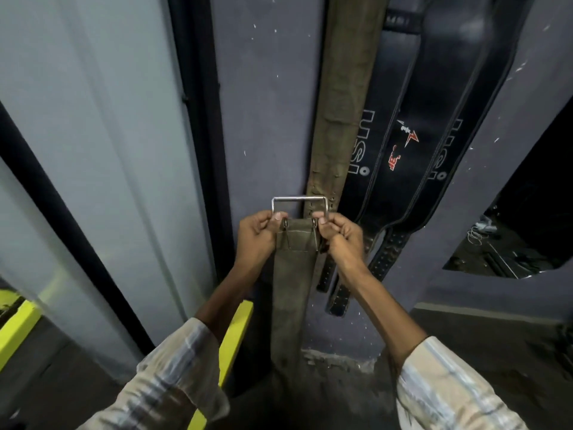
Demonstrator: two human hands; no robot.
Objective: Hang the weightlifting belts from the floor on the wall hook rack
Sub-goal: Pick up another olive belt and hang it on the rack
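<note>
**Several belts up — one olive belt in hand**

Three belts are already seen hanging flat on the blue-grey wall [266, 119] in the upper centre and upper right of the frame: a worn olive canvas belt [344, 97] and two glossy black leather belts [412, 97], stitched at the edges and printed with white lettering. The hook rack itself is not shown. A second olive belt [291, 280] is held at centre frame, its rough webbing trailing down toward the floor [465, 352]. Its rectangular steel buckle [299, 206] — a thin bright wire frame with two prongs — is pinched at each lower corner, the left hand [257, 232] and right hand [342, 234] both curled tightly on it. Lifting it onto the rack is judged still to be done.
</note>
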